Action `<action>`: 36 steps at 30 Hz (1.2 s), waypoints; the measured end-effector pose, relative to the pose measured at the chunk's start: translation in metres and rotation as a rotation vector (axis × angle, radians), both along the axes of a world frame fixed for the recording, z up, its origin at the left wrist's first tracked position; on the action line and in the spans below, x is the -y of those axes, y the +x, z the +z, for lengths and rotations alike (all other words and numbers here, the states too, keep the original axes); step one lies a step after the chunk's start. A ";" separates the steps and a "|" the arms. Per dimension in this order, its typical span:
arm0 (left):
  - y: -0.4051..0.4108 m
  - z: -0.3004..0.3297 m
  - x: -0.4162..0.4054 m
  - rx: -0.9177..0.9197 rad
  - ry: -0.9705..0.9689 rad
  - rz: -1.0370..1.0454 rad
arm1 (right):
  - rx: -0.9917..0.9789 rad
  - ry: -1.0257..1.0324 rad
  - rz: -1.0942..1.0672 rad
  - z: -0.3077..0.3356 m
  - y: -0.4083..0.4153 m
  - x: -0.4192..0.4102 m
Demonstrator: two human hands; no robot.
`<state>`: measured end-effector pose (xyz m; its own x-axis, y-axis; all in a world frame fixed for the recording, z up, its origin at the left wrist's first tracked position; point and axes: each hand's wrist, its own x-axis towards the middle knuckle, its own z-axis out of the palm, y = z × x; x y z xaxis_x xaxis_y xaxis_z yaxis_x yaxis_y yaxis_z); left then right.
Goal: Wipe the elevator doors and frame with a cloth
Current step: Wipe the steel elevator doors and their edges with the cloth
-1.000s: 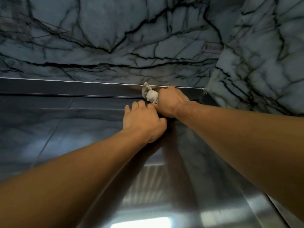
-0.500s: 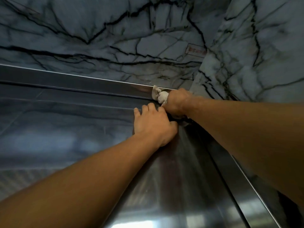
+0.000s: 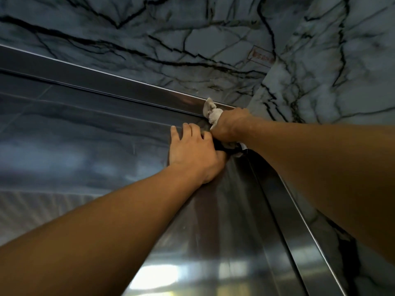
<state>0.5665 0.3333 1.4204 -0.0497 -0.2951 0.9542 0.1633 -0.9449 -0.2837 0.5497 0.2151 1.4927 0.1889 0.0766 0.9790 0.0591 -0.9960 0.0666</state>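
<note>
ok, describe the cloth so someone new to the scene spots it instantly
Follow the dark polished steel elevator frame along its top bar to the upper right corner, where it meets the black-veined grey marble wall. There the right hand grips a small crumpled off-white cloth against the bar. It is the only pale, soft thing among metal, stone and skin.

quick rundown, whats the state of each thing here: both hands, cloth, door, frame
right hand: fist gripping the cloth at the frame's top right corner
left hand: fingers flat on the door
cloth: bunched, against the frame
elevator door: closed, shiny
frame: glossy metal
</note>
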 end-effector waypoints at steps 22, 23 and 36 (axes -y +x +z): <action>-0.034 -0.114 -0.016 -0.196 -0.040 -0.001 | -0.204 0.041 -0.061 -0.118 -0.011 0.012; -0.035 -0.123 -0.018 -0.188 -0.027 0.009 | -0.216 0.051 -0.057 -0.124 -0.011 0.012; -0.055 -0.255 -0.019 -0.318 0.028 -0.026 | -0.364 0.097 -0.047 -0.257 -0.029 0.008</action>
